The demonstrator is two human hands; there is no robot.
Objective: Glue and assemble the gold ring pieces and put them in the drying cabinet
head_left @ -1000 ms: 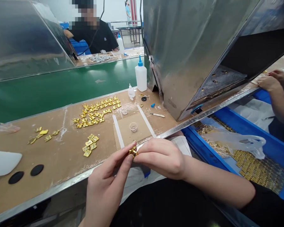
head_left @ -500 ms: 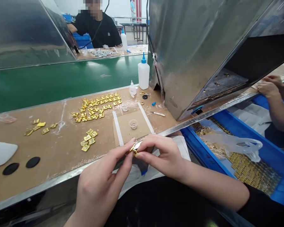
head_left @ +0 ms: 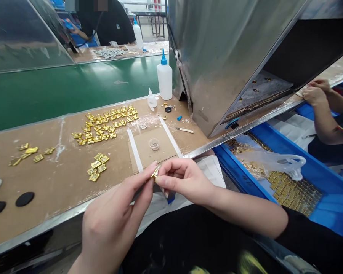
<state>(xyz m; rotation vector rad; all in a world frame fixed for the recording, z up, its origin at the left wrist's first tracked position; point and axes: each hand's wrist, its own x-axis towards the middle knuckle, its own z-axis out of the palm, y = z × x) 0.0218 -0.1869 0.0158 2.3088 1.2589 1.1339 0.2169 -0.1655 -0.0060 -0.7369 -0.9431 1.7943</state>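
Just over the bench's front edge, a small gold-coloured metal piece (head_left: 154, 174) is pinched between the thumb and forefinger of my left hand (head_left: 111, 213). My right hand (head_left: 188, 180) is closed on the right side of the same piece, thumb against curled fingers, which partly hide it. Beyond my hands a small clear plastic cup (head_left: 153, 144) stands on a cardboard sheet (head_left: 143, 152) edged with white tape. To the left lie a small cluster of gold pieces (head_left: 96, 164) and a larger group of gold pieces (head_left: 114, 123) in rough rows.
At the back stand a white bottle (head_left: 165, 80) with a blue nozzle and a smaller dropper bottle (head_left: 152, 101). A knife (head_left: 185, 130) lies near a metal housing (head_left: 217, 68). Blue bins (head_left: 328, 205) hold gold parts at right. A co-worker's hands (head_left: 317, 93) are at far right.
The view has shifted, so the bench items sit further left and higher or lower in frame. Both hands still grip the gold piece; my right fingers have changed position slightly.
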